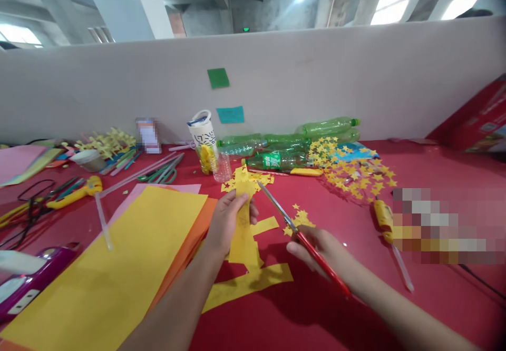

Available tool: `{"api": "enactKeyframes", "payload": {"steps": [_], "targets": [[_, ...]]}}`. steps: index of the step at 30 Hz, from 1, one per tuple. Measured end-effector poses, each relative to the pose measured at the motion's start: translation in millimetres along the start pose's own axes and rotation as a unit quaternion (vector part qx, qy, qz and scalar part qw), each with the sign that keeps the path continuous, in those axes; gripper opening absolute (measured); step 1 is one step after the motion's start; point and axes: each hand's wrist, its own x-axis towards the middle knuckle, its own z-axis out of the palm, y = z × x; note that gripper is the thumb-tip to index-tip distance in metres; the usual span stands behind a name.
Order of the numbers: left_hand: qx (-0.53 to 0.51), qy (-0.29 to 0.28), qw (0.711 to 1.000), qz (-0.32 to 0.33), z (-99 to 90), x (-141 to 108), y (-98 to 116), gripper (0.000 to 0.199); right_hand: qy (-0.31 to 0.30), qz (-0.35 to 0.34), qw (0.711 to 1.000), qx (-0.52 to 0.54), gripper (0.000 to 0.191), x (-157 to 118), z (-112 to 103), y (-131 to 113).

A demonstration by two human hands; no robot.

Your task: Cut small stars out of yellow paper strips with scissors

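My left hand point(224, 222) pinches a yellow paper strip point(240, 240) between thumb and fingers, holding it upright with faint marks on its face. In my right hand point(322, 248) is a pair of red-handled scissors point(278, 208), its blades nearly together and pointing up and left, apart from the strip. Under my hands lie a longer yellow paper strip point(253, 283) and a short yellow piece point(265, 226). Several cut paper stars point(301, 219) lie just beyond the right hand. More cut yellow scraps point(264, 179) lie behind the left hand.
Yellow sheets point(130, 256) are stacked at left, beside a yellow glue gun point(75, 194) and green scissors point(168, 173). Green bottles point(290, 158), a lidded cup point(202, 132) and a pile of stars point(351, 169) stand along the partition. Another glue gun point(383, 219) lies right.
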Motion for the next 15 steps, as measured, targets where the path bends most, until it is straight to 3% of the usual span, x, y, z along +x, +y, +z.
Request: {"api": "enactKeyframes", "payload": {"steps": [6,15], "targets": [[0.011,-0.022,0.999,0.021,0.7,-1,1,0.016,-0.029,-0.014,0.999,-0.013,0.038,-1,-2,-3],[-0.008,-0.055,0.998,0.025,2.5,-4,-1,0.013,-0.083,0.023,0.993,0.08,0.041,-5,-3,-15]]}}
